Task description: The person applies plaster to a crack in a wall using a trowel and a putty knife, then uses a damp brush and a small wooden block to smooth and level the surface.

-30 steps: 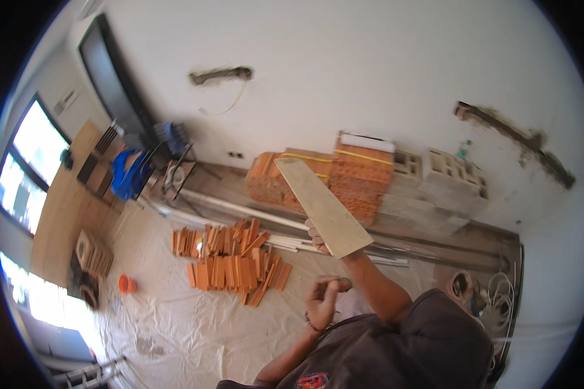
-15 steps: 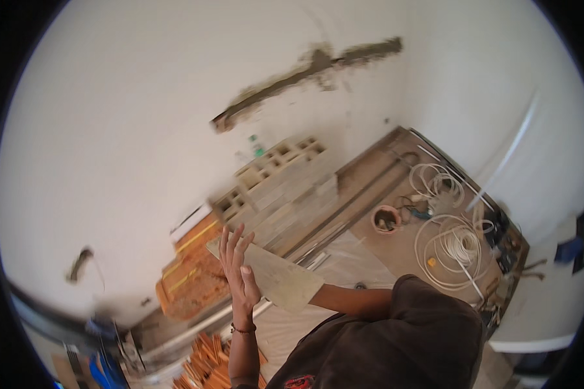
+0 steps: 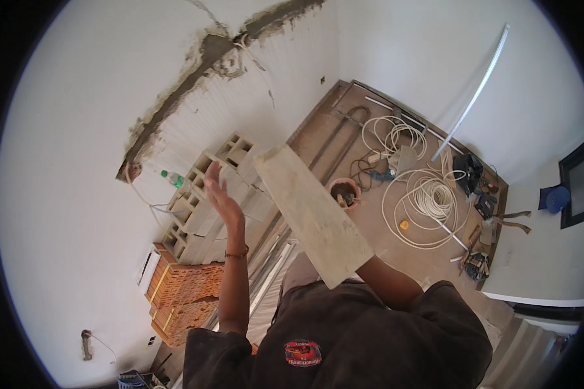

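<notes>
Beige board (image 3: 315, 217) tilted up before the dark shirt (image 3: 344, 343), covering the right hand, whose grip I can't tell. Left hand (image 3: 222, 198) raised, empty, fingers extended. Looks stiff, fairly light; I'd support it mid-underside, clear of corners.

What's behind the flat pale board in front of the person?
The right forearm runs in behind the board near its lower end. Grey blocks show past its left edge. The right hand is covered, so its grip cannot be seen.
</notes>
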The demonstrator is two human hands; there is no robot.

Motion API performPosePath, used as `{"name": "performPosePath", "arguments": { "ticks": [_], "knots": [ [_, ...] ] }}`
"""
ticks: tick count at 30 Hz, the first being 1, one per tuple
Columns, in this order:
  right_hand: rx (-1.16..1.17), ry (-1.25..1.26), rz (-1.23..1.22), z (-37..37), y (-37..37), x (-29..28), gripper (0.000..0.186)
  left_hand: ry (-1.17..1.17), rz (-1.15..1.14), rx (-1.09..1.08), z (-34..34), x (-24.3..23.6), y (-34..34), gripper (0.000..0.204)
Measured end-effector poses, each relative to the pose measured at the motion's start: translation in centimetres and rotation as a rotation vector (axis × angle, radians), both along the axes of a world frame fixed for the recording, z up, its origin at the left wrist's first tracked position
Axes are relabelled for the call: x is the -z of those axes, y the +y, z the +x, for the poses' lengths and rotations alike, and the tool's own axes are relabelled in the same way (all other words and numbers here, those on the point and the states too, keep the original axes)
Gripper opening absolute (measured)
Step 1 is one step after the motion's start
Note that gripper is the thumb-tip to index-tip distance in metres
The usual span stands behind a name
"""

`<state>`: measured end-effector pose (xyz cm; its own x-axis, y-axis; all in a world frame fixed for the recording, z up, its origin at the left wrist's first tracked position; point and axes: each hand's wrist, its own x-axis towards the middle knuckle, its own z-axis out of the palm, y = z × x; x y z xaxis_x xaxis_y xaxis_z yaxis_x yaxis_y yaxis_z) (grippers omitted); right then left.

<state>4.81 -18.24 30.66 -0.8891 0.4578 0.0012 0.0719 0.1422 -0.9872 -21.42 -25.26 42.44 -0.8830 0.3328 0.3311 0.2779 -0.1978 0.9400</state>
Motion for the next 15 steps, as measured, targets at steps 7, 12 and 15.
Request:
{"name": "performPosePath", "arguments": {
  "ticks": [7, 12, 15],
  "knots": [
    [0.15, 0.031, -0.35, -5.6, 10.0, 0.9, 0.057, -0.418, 0.159, 0.406, 0.3, -0.6, 13.0, 0.07],
    [0.324, 0.139, -0.564, -11.2, 19.3, 0.0, 0.057, -0.664, 0.143, 0.635, 0.0, -0.9, 20.9, 0.067],
    [0.454, 0.336, -0.67, -14.0, 28.3, -2.8, 0.056, -0.078, -0.403, 0.683, 1.1, 6.6, 21.8, 0.062]
  ]
}}
